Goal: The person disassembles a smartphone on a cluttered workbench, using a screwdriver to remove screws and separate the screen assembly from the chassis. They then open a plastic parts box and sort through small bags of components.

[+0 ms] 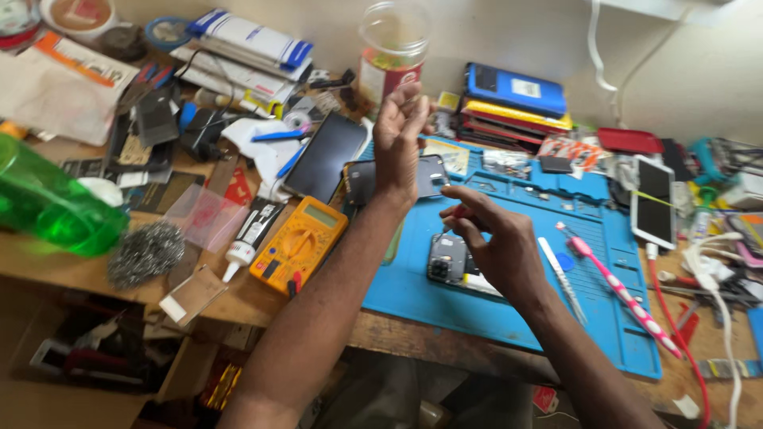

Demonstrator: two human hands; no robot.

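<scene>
Phone (451, 260) is lying just below the right hand (497, 246), which is pinching a red-handled tool (455, 213); left hand (400, 139) is hovering farther up, loosely curled, empty.

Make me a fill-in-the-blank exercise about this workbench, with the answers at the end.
1. The opened phone lies on a ____ mat.
2. The multimeter left of the mat is ____.
3. The toothbrush on the mat is white and ____.
4. The right hand is over the phone; the ____ hand is raised.

Answers: blue; yellow; pink; left
</scene>
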